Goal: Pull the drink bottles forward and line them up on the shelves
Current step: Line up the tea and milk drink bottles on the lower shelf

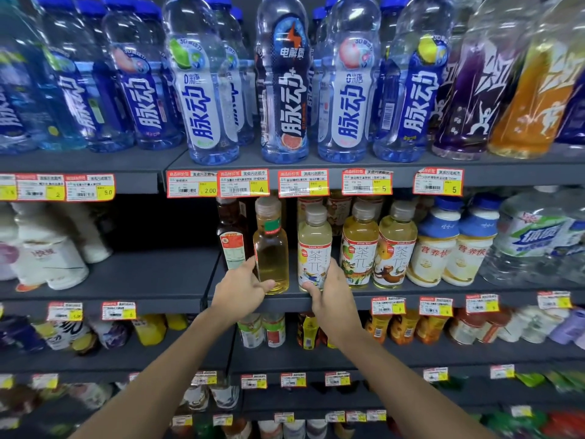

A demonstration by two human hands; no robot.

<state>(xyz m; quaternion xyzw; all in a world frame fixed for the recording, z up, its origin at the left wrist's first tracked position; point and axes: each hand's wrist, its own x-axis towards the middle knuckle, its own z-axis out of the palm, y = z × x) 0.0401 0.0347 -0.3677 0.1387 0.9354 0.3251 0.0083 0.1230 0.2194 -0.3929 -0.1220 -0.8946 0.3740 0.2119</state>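
On the middle shelf [411, 293] my left hand [239, 289] grips the base of a clear bottle of pale yellow drink [271, 248] that stands at the shelf's front edge. Beside it, my right hand [329, 289] holds the lower part of a pale tea bottle with a white illustrated label [314, 248]. A dark brown bottle [232, 236] stands just behind and left of the yellow one. To the right, two more tea bottles [359, 245] [395, 245] stand in the front row.
Left of the dark bottle the shelf section [152, 274] is bare and dark back to white bottles [53, 261]. White milk-drink bottles [433, 245] and a big water jug [538, 236] stand to the right. Blue sports-drink bottles [281, 80] fill the shelf above; price tags [243, 182] line the edges.
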